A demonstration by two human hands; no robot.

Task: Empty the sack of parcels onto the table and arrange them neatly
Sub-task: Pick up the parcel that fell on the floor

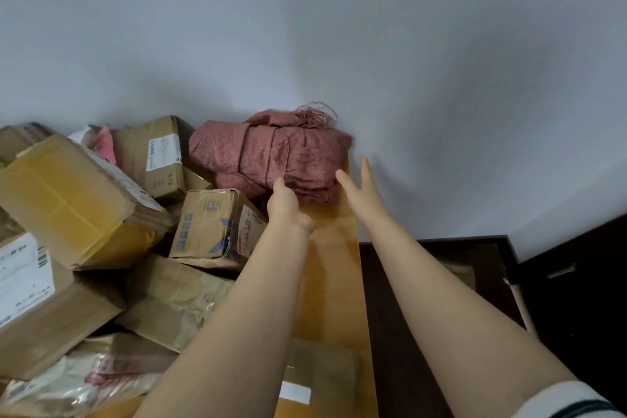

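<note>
**Right hand** (359, 187) — fingers straight and spread apart, palm turned down. The fingertips lie at the right edge of the sack (271, 156), touching or just short of the cloth.

**Left hand** (288, 205) — seen from the back, knuckles against the sack's near edge. Its fingers are hidden behind the hand, so it cannot be told whether they grip the cloth. Both forearms are bare; a white sleeve (570, 400) with a dark stripe shows at the right elbow.

**Sack** — coarse rose-pink woven fabric, folded into a soft, lumpy bundle with frayed threads loose at its top. It lies at the far end of the table (336, 282), against the pale matte wall (339, 27). The table is smooth, glossy, honey-coloured wood.

**Parcels** (169, 299) — a loose, tilted heap covering the left of the table, and mostly creased brown cardboard.
- The blue-printed box (217, 227) is small, dented and nearest the left hand.
- The upright box (159, 159) carries a white label and stands just beside the sack.
- The taped box (78, 200) is large and wrapped in shiny yellowish tape.
- The labelled carton (34, 295) sits at the lower left.
- The plastic-wrapped packet (68, 380) is crinkled and translucent.

Right of the table stands dark wooden furniture (441, 265).
</note>
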